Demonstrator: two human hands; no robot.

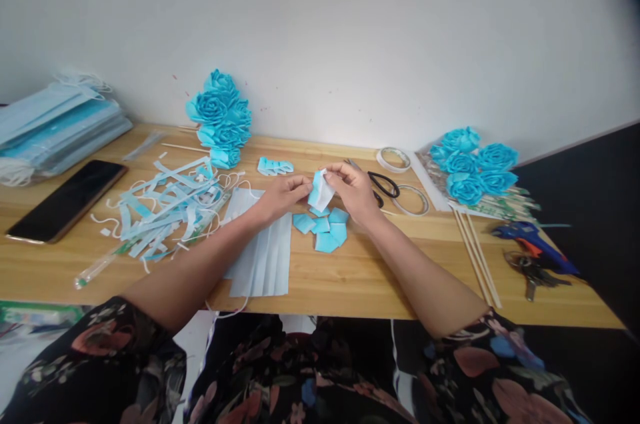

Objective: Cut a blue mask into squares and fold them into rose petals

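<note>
Between my two hands, above the middle of the table, is a small blue-and-white piece of mask fabric (321, 192). My left hand (286, 196) pinches its left edge with thumb and finger. On the other side, my right hand (353, 189) grips its upper right part. Several cut blue fabric pieces (330, 235) lie just below, partly overlapping. A light blue pleated face mask (265, 257) is spread flat under my left forearm. Behind my hands sits a row of small curled blue pieces (275, 166). Black-handled scissors (385, 185) rest beside my right hand, their blades partly hidden.
Left are a mask stack (55, 124), a phone (67, 201) and a heap of cut strips (170, 204). Blue fabric roses (220, 117) stand by the wall; more roses (465, 164) lie right. Tape rolls (393, 159), wooden sticks (477, 257), a glue gun (537, 244) and keys (531, 272) are rightward.
</note>
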